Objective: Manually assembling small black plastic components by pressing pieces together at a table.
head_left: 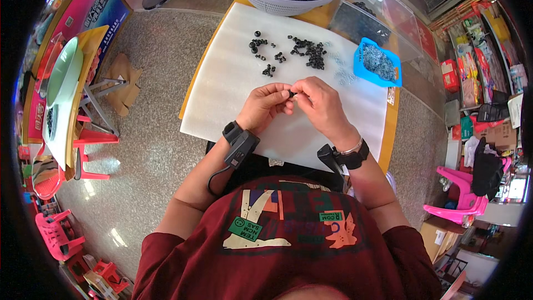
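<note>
Both my hands meet over the near middle of a white foam sheet (208, 91) laid on a yellow table. Between thumb and forefinger, my left hand (265, 104) pinches a small black part (291, 94). The fingertips of my right hand (321, 104) close on the same part from the other side; whether they hold a second tiny piece is hidden. Beyond my hands lie a loose pile of small black parts (315, 55) and a few smaller clusters (268, 70) to its left. Small clear pieces (345, 73) are scattered to the right of the pile.
A blue basket (361, 69) of clear pieces stands at the sheet's right edge. At the far edge sits a grey basket (277, 5) full of black parts, beside a transparent bin (355, 22). Red stools (91, 139) are at left; a pink chair (463, 200) is at right.
</note>
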Motion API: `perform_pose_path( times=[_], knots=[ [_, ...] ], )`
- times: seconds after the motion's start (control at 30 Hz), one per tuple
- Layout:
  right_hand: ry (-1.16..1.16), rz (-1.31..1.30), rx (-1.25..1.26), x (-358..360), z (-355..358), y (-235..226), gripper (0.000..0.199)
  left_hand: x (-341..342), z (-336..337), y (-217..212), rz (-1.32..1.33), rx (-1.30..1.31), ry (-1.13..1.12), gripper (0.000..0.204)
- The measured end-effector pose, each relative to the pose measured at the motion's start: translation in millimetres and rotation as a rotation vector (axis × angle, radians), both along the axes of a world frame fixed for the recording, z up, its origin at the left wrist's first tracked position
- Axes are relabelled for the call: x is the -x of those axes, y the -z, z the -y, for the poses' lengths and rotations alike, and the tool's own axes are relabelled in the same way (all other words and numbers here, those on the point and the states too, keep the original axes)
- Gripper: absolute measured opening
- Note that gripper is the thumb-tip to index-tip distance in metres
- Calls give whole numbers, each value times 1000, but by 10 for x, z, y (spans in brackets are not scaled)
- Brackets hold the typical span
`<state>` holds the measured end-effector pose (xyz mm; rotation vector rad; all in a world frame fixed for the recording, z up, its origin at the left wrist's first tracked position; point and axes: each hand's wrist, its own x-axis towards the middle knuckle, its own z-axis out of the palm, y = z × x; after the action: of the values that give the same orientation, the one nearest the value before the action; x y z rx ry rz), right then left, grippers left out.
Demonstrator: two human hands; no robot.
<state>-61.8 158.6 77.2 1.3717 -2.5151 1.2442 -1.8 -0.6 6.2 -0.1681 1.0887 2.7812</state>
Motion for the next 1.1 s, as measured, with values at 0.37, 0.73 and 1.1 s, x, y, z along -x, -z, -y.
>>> perform_pose_path(
  times=[0.37, 0.73, 1.1],
  knots=[
    [-148, -409, -91, -52, -51, 30, 18, 2, -57, 5, 18, 199, 31, 21],
    [-52, -205, -31, -80, -45, 121, 22, -12, -55, -22, -12, 236, 55, 27],
    [97, 38, 120, -230, -4, 239, 37, -43, -45, -47, 5, 223, 70, 29]
  ],
)
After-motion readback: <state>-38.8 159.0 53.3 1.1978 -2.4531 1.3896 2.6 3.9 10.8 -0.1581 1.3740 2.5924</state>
